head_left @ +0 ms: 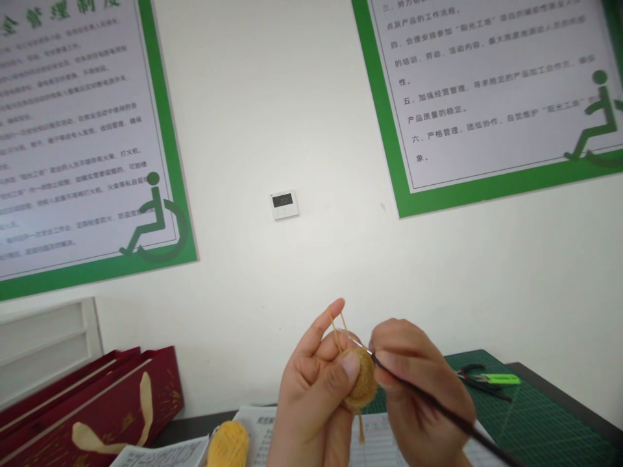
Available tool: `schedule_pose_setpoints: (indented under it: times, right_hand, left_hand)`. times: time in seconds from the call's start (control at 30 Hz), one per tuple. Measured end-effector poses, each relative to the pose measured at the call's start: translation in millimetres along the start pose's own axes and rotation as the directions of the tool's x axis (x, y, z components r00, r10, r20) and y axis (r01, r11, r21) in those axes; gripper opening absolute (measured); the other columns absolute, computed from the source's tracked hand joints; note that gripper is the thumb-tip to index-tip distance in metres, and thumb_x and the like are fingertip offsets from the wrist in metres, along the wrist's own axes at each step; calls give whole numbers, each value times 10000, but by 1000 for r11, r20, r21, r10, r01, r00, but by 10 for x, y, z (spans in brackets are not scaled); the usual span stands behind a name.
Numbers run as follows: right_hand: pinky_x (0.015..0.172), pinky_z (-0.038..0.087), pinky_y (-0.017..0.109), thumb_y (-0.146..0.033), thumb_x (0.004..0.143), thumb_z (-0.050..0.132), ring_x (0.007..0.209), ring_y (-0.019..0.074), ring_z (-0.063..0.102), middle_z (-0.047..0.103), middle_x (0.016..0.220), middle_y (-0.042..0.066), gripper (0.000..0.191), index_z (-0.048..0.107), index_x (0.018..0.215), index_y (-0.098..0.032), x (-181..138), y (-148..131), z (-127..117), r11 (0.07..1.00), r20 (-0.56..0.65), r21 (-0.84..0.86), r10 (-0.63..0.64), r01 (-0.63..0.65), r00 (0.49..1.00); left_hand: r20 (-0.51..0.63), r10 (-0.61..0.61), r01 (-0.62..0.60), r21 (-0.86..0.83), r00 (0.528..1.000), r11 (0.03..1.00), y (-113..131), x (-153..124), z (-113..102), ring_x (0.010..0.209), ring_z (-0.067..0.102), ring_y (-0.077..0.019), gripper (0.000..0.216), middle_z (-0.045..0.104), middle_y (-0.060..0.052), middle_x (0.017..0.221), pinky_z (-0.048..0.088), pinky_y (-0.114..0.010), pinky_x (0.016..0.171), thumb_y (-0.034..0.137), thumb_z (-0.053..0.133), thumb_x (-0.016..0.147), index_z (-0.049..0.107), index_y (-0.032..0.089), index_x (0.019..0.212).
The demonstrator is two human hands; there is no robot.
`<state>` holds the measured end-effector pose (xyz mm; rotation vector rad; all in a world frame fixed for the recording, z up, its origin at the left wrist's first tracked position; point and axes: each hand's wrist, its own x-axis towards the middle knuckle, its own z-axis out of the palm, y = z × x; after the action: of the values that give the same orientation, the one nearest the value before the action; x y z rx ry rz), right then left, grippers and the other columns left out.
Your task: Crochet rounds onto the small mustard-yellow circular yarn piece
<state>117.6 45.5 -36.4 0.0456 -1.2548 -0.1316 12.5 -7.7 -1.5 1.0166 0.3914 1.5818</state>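
Observation:
Between the thumb and fingers of my left hand (314, 386) is a small round crochet piece (365, 387) in mustard-yellow yarn. Its raised index finger carries a strand of yarn (333, 319), and a short yarn tail (361, 431) dangles below the piece. My right hand (423, 379) grips a crochet hook (455, 420) with a long dark handle. The hook's silver tip meets the upper edge of the piece, close to the strand; fingers partly hide the exact contact. A ball of yellow yarn (228, 445) sits on the table at the lower left of my hands.
Dark red gift bags (121, 402) stand at the left. Printed sheets (256, 421) lie beneath my hands. On the right, a green cutting mat (530, 415) bears pliers (474, 376) and a bright green-handled tool (501, 379). Behind rises a white wall (233, 162) with a thermostat (284, 205).

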Motion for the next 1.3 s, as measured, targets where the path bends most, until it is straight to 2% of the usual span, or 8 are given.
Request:
schedule_pose_setpoints:
  times: [0.13, 0.27, 0.4, 0.5, 0.7, 1.03, 1.17, 1.3]
  right_hand:
    - [563, 519, 291, -266, 998, 562, 664, 167, 622, 640, 748, 10, 52, 613, 1001, -254, -13, -47, 134, 859, -126, 381, 416, -343, 901]
    - [492, 447, 247, -350, 1036, 447, 518, 130, 496, 560, 634, -23, 222, 526, 856, -247, 62, -69, 139, 606, 3, 597, 654, -526, 756]
    - [473, 398, 240, -427, 992, 514, 473, 103, 384, 464, 592, -41, 360, 465, 702, -220, 115, -60, 124, 382, 158, 666, 767, -641, 622]
    - [527, 451, 247, -448, 959, 591, 517, 104, 453, 523, 644, -31, 326, 521, 743, -214, 97, -31, 134, 330, 226, 646, 779, -689, 585]
    - [758, 555, 261, -240, 889, 737, 854, 145, 676, 707, 894, 8, 114, 624, 898, -244, 36, 21, 113, 665, 73, 496, 609, -558, 790]
    - [723, 517, 321, -389, 973, 607, 761, 173, 673, 712, 798, 1, 150, 532, 956, -260, 30, 56, 65, 526, 123, 551, 717, -648, 686]
    - [761, 516, 327, -362, 999, 571, 762, 165, 683, 726, 786, -11, 120, 508, 964, -265, 86, 67, -8, 626, 136, 476, 641, -617, 755]
    - [749, 538, 348, -232, 1016, 520, 798, 174, 689, 720, 862, 13, 40, 532, 1033, -267, 139, 49, -101, 837, 96, 304, 448, -455, 889]
  left_hand:
    - [88, -32, 35, -39, 996, 999, 39, 43, -64, 683, 628, -111, 583, 642, -27, 783, 513, -224, 685, 95, 846, 714, 715, 157, 1279]
    - [105, -54, 58, -42, 993, 997, 58, 54, -81, 589, 552, -70, 568, 634, -30, 774, 463, -181, 583, 84, 835, 717, 719, 163, 1268]
    - [64, 10, -10, -3, 998, 1000, 41, 50, -70, 656, 590, -103, 512, 649, -40, 803, 486, -218, 649, 101, 842, 718, 749, 182, 1214]
    - [20, 177, -178, 107, 984, 978, -3, 43, -38, 723, 605, -149, 487, 643, -37, 811, 492, -259, 673, 138, 834, 745, 746, 221, 1216]
    - [-40, 326, -305, 261, 945, 916, -64, 20, 28, 709, 585, -132, 454, 651, -34, 815, 464, -213, 631, 166, 824, 769, 746, 249, 1208]
    - [-62, 302, -278, 256, 951, 926, -62, 28, 17, 710, 583, -124, 413, 669, -48, 808, 467, -198, 645, 136, 815, 755, 773, 212, 1159]
    - [-63, 302, -276, 258, 951, 926, -66, 28, 16, 700, 575, -116, 397, 667, -45, 793, 462, -192, 631, 145, 823, 754, 780, 213, 1143]
    - [-70, 344, -311, 289, 936, 906, -83, 39, 12, 684, 573, -110, 388, 664, -32, 790, 459, -178, 595, 137, 819, 764, 776, 225, 1140]
